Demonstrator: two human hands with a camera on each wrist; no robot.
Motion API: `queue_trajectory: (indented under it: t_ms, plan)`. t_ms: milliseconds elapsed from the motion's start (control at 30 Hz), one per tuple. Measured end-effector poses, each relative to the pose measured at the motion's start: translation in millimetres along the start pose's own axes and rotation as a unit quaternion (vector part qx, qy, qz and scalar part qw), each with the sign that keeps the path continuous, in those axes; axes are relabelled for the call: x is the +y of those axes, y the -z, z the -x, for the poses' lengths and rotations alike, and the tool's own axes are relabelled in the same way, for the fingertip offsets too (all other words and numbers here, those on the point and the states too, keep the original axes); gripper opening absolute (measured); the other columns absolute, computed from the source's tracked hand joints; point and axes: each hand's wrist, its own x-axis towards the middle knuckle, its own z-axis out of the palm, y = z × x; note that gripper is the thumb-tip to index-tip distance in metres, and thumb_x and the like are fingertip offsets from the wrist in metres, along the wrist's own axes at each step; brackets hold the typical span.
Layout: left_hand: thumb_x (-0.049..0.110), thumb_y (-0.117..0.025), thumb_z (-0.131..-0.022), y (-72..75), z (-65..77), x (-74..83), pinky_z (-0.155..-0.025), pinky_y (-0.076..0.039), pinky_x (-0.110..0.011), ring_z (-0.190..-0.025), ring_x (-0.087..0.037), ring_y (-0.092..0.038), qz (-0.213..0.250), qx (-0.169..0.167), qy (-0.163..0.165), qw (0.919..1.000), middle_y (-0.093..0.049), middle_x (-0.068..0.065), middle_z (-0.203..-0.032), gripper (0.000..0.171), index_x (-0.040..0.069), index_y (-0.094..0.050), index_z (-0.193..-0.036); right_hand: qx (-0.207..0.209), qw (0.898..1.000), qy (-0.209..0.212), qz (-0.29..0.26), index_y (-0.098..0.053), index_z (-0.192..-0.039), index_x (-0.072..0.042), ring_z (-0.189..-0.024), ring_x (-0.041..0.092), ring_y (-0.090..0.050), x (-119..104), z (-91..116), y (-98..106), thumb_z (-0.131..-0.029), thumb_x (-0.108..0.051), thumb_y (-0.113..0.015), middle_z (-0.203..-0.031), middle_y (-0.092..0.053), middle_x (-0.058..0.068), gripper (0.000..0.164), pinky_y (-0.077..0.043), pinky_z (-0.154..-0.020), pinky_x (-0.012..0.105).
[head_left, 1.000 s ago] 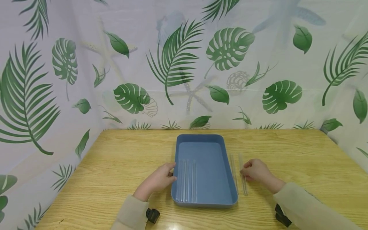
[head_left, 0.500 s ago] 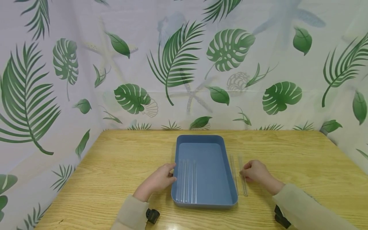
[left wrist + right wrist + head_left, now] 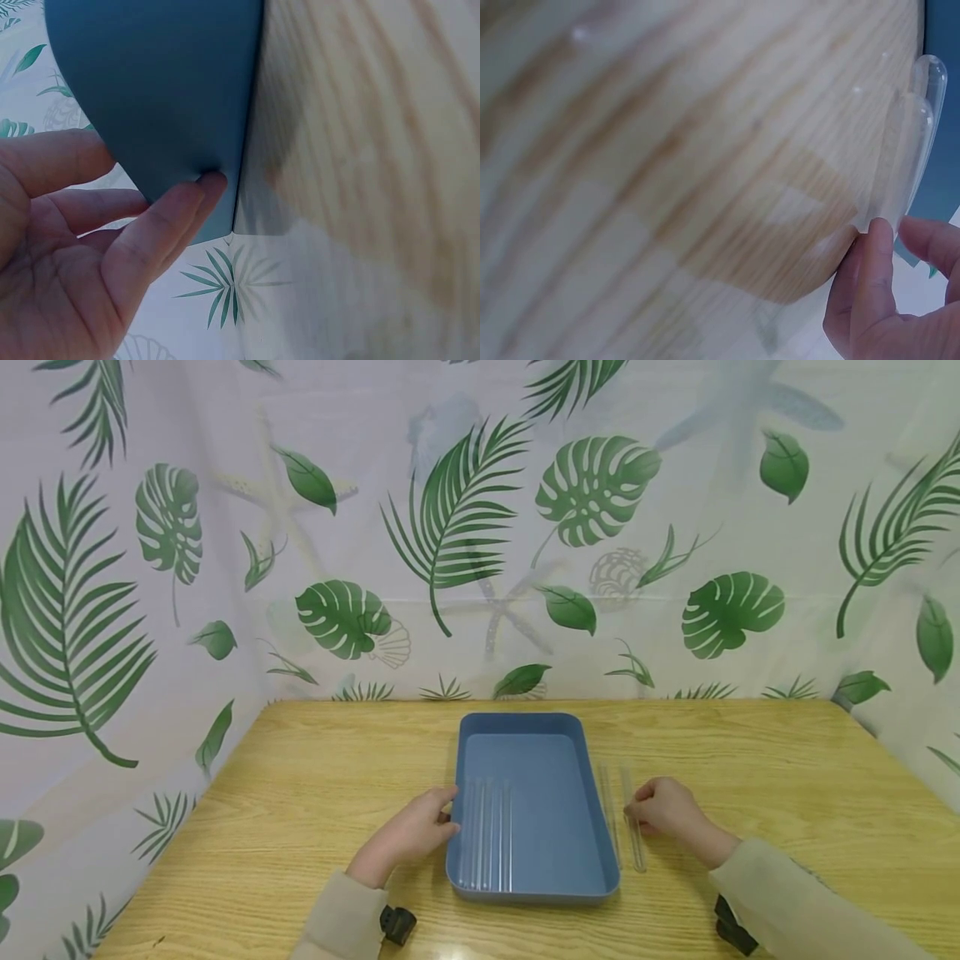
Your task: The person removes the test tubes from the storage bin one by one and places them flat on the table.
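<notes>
A blue rectangular tray (image 3: 562, 802) lies on the table, with several clear test tubes (image 3: 487, 839) side by side along its left part. My left hand (image 3: 416, 822) grips the tray's left rim; in the left wrist view some fingertips (image 3: 214, 182) press its outer wall while others reach behind the edge. Right of the tray, my right hand (image 3: 667, 808) pinches a clear test tube (image 3: 637, 845) between thumb and fingers. Another test tube (image 3: 610, 814) lies between that one and the tray wall. Two rounded tube ends show in the right wrist view.
The wooden table (image 3: 315, 760) stretches to both sides of the tray. Behind it hangs a white cloth (image 3: 480, 643) printed with green leaves, which also covers the left and right sides. Dark wrist cameras (image 3: 397, 924) sit below both sleeves.
Both hands, the tray and the tubes keep practically the same places throughout. Only a very slight shift of the whole head view shows.
</notes>
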Motion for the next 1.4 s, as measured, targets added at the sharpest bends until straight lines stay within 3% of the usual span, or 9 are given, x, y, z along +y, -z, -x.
queue_trajectory:
  t_ms: [567,1000,1400]
  plan:
    - [-0.002,-0.05,-0.086,0.7,-0.6,1.3,-0.082,-0.047,-0.039,-0.104,-0.041,-0.049,-0.002,0.001,-0.003,1.0,-0.033,-0.033,-0.129,0.05,-0.018,-0.028,-0.129,-0.001,1.0,0.005,0.007,-0.051,-0.093,0.018,-0.063,0.02,-0.059,0.0,0.9,1.9,-0.08,-0.001,-0.056,-0.084,-0.056,0.024,0.024,-0.052,-0.056,0.032]
    - [-0.002,-0.05,-0.087,1.1,0.2,2.8,-0.082,-0.047,-0.039,-0.104,-0.041,-0.049,0.001,-0.001,0.001,1.0,-0.032,-0.033,-0.13,0.05,-0.018,-0.028,-0.129,-0.003,1.0,0.003,0.009,-0.049,-0.096,0.02,-0.066,0.022,-0.06,-2.9,2.9,2.3,-0.08,-0.001,-0.056,-0.09,-0.054,0.03,0.028,-0.052,-0.057,0.032]
    - [-0.002,-0.05,-0.086,1.2,0.9,1.2,-0.081,-0.047,-0.04,-0.104,-0.041,-0.049,-0.004,0.0,0.0,1.0,-0.032,-0.033,-0.129,0.05,-0.018,-0.028,-0.128,0.0,1.0,0.007,0.021,-0.051,-0.093,0.019,-0.065,0.023,-0.06,-1.9,4.0,2.7,-0.079,-0.001,-0.056,-0.086,-0.055,0.027,0.025,-0.052,-0.057,0.033]
